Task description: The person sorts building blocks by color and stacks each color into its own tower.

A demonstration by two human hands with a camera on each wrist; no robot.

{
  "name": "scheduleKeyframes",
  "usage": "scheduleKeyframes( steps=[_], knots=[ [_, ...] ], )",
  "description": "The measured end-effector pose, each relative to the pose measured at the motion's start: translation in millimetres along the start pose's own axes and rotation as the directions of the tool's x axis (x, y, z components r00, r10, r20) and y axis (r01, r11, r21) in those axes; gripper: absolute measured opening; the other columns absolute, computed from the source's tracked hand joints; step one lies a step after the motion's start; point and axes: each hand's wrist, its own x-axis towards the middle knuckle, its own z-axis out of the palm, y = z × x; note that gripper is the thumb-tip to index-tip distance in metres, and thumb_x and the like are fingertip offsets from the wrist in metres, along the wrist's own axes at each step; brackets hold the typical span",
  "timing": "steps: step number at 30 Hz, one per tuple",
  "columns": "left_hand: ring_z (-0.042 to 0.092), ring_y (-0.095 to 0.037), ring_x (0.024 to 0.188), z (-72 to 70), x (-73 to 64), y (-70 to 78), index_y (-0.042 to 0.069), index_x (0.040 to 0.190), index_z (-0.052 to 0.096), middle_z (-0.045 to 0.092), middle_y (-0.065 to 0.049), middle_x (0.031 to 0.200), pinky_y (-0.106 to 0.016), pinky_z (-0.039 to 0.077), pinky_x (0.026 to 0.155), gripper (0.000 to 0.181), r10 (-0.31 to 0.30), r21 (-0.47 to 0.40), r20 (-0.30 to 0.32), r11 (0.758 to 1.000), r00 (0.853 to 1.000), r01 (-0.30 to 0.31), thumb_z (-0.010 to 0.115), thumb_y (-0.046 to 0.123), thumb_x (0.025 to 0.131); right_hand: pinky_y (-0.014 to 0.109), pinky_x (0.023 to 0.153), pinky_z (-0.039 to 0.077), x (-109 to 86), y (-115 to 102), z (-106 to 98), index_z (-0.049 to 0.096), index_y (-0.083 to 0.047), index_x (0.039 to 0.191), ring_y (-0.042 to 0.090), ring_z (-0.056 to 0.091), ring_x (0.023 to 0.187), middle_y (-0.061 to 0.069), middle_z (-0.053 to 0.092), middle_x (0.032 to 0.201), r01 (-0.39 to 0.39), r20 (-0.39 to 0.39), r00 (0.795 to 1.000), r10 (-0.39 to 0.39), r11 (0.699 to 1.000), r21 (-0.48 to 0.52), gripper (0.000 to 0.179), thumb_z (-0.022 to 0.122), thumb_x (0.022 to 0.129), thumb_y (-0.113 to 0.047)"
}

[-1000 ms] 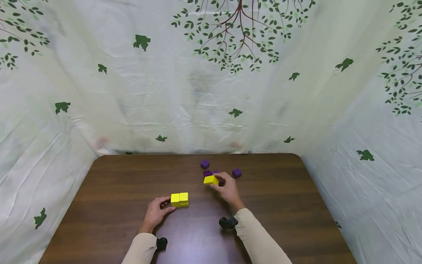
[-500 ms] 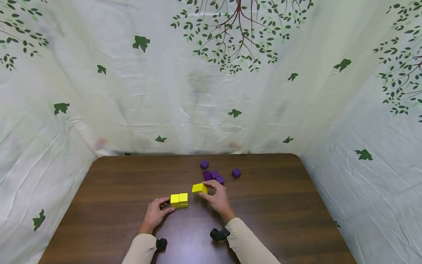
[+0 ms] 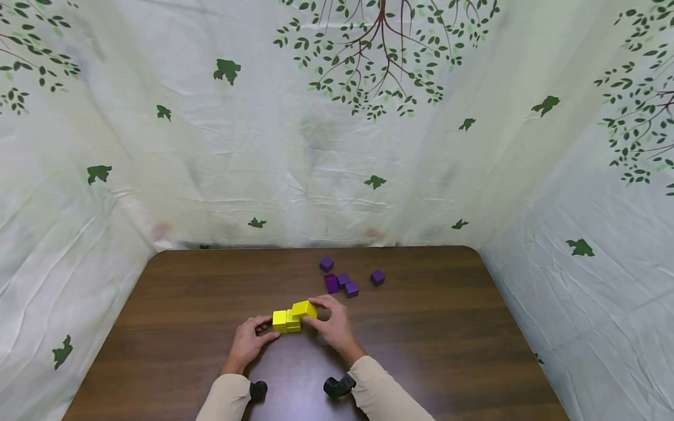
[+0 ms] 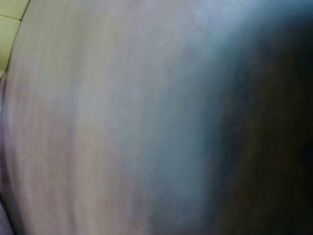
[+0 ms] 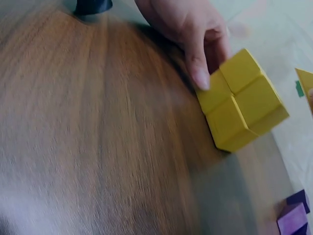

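Note:
Yellow blocks stand together in a small two-by-two stack on the table. My left hand grips the stack's left side; in the right wrist view its thumb lies against one block. Between the thumb and fingers of my right hand is another yellow block, which overlaps the stack's upper right in the head view. The right wrist view catches only a corner of this held block. The left wrist view is mostly blurred, with a bit of the yellow stack in its upper left corner.
Several purple cubes lie loose beyond my right hand, one farther right and one near the back edge. The brown wooden table meets a white leaf-print cloth hanging behind and at the sides.
My right hand has carried its yellow block left and nearer, from beside the purple cubes to the stack. More of the purple cubes now shows. The left hand has stayed on the stack.

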Motion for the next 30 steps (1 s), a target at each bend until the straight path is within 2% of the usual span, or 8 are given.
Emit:
scheduleKeyframes(
  steps=[6,11,18,30],
  knots=[
    [0.057,-0.022,0.087,0.4,0.4,0.6,0.001,0.109,0.070,0.064,-0.006,0.093,-0.037,0.048,0.079,0.040,-0.018,-0.002,0.008,1.000,1.000,0.018,0.083,0.013,0.074,0.036,0.090,0.050,0.2,-4.1,8.2,0.071,-0.005,0.111,0.023,0.063,0.099,0.004,0.067,0.105,-0.018,0.035,0.999,0.019,0.999,-0.030,0.037,0.082,0.077,-0.014],
    [0.057,-0.021,0.088,-0.1,0.7,1.5,0.002,0.111,0.070,0.064,-0.006,0.094,-0.037,0.048,0.080,0.040,-0.022,-0.003,0.023,1.000,0.999,0.022,0.083,0.014,0.075,0.031,0.089,0.049,1.8,-5.3,13.3,0.071,-0.007,0.111,0.017,0.063,0.098,0.002,0.068,0.105,-0.004,0.062,0.998,0.009,0.997,-0.081,0.036,0.082,0.077,-0.013],
    [0.057,-0.020,0.088,-1.0,0.3,1.5,0.003,0.111,0.070,0.065,-0.004,0.094,-0.036,0.047,0.080,0.039,-0.020,-0.001,0.029,1.000,0.999,0.020,0.082,0.012,0.075,0.031,0.092,0.048,5.0,-8.0,21.4,0.071,-0.007,0.111,0.014,0.061,0.099,0.002,0.067,0.106,0.012,0.115,0.993,0.000,0.995,-0.104,0.035,0.081,0.077,-0.011],
    [0.057,-0.021,0.087,-0.8,0.9,1.4,0.003,0.110,0.071,0.066,-0.005,0.094,-0.037,0.048,0.079,0.038,-0.002,0.000,0.016,1.000,1.000,0.002,0.082,0.012,0.075,0.031,0.089,0.045,10.6,-8.0,26.2,0.072,-0.009,0.108,0.015,0.061,0.099,0.001,0.068,0.104,0.080,0.131,0.990,-0.053,0.974,-0.213,0.035,0.083,0.075,-0.014]
  ],
)
